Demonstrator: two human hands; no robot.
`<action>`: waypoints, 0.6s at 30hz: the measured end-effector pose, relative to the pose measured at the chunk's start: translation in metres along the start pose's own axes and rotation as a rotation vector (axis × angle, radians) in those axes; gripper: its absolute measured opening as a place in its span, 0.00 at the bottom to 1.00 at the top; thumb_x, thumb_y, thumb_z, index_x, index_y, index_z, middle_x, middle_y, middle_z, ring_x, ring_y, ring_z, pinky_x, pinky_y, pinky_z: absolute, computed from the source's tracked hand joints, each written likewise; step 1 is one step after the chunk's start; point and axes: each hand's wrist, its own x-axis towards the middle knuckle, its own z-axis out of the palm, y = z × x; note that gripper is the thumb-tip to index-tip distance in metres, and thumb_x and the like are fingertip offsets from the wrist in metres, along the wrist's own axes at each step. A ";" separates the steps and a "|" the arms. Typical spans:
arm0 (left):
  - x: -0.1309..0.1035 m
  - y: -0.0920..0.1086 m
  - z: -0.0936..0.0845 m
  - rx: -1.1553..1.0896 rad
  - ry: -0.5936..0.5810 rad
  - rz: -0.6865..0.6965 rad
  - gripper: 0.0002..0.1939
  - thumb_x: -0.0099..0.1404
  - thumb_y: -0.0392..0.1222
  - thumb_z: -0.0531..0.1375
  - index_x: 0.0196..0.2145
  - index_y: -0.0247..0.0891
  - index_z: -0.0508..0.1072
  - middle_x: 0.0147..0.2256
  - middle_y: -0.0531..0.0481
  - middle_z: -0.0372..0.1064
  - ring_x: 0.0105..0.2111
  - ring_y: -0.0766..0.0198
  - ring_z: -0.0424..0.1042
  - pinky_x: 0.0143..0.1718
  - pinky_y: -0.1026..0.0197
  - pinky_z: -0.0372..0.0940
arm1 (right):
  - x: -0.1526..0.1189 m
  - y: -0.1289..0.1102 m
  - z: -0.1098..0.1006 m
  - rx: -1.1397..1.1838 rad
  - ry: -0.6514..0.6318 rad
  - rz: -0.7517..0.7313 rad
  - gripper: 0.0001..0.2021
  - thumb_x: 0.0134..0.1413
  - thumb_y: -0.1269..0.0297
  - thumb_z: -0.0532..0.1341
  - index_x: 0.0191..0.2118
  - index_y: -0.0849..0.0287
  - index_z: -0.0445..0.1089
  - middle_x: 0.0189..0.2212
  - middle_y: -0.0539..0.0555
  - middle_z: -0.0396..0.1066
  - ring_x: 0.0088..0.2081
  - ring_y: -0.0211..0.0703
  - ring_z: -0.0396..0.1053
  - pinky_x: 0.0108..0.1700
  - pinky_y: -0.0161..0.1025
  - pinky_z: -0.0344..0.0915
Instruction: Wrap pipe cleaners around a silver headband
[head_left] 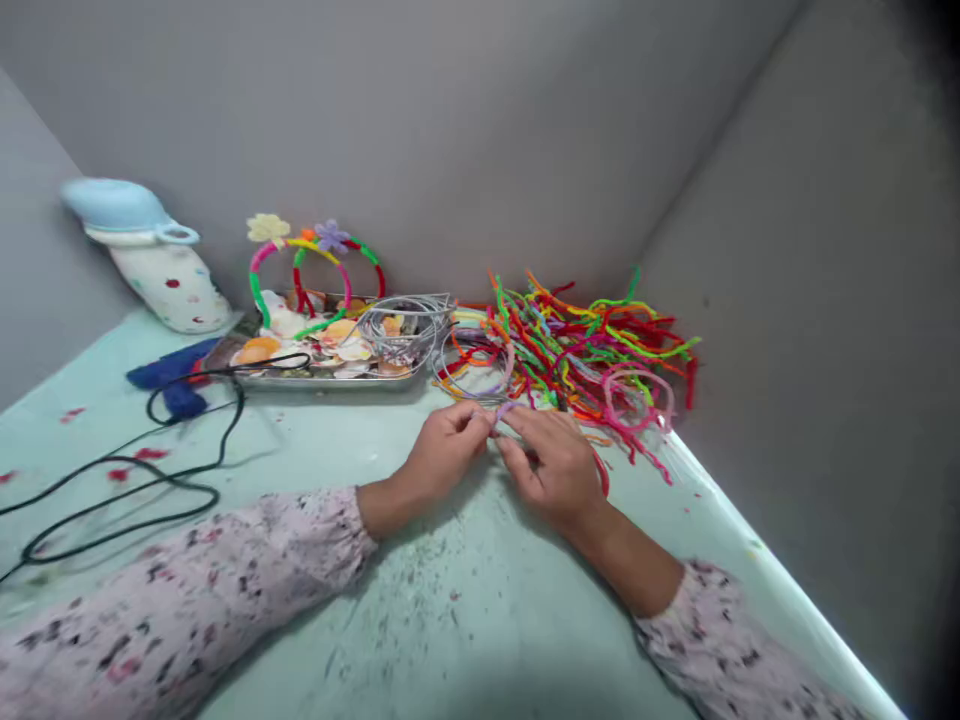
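My left hand (448, 448) and my right hand (553, 462) meet over the middle of the table, fingertips nearly touching. Between them shows a short purple pipe cleaner (504, 410), pinched by the fingers of both hands. Just beyond the fingertips is a thin ring (513, 362) with coloured stretches; whether it joins the purple piece I cannot tell. A red strand (602, 472) sticks out beside my right hand, partly hidden by it. Behind the hands lies a heap of pipe cleaners (570, 350) in many colours.
A metal tray (330, 384) holds shells, a coil of grey wire (409, 325) and two flower-topped hoops (255, 285). At left are a white bottle (169, 285) with a blue lid, blue-handled pliers (176, 372) and a black cable (187, 483). A pink ring (670, 405) lies at right. Grey walls stand behind.
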 end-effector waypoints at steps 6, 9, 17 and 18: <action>0.000 0.000 0.002 -0.032 -0.002 0.012 0.17 0.65 0.46 0.55 0.21 0.37 0.61 0.18 0.58 0.54 0.18 0.72 0.52 0.22 0.65 0.49 | -0.001 -0.003 -0.002 -0.172 -0.016 -0.028 0.14 0.59 0.61 0.58 0.45 0.63 0.72 0.49 0.66 0.71 0.51 0.57 0.67 0.50 0.52 0.61; 0.001 -0.001 0.003 -0.044 -0.004 0.015 0.17 0.65 0.47 0.55 0.21 0.36 0.61 0.18 0.58 0.54 0.18 0.72 0.52 0.22 0.65 0.48 | 0.000 -0.002 -0.004 -0.215 -0.041 0.006 0.15 0.59 0.59 0.58 0.47 0.62 0.71 0.52 0.67 0.67 0.54 0.60 0.65 0.51 0.54 0.60; 0.001 -0.005 0.003 -0.057 -0.019 0.002 0.18 0.65 0.49 0.55 0.21 0.37 0.61 0.18 0.57 0.53 0.18 0.72 0.51 0.21 0.64 0.47 | 0.001 -0.002 -0.004 -0.241 0.013 0.070 0.22 0.57 0.55 0.59 0.53 0.62 0.64 0.61 0.70 0.54 0.58 0.66 0.58 0.53 0.60 0.56; 0.001 -0.005 0.003 -0.061 -0.021 0.004 0.18 0.66 0.49 0.54 0.22 0.37 0.61 0.18 0.57 0.53 0.18 0.71 0.51 0.21 0.64 0.47 | 0.000 -0.003 -0.004 -0.245 0.019 0.078 0.23 0.57 0.55 0.59 0.54 0.62 0.63 0.62 0.70 0.53 0.58 0.66 0.58 0.54 0.60 0.56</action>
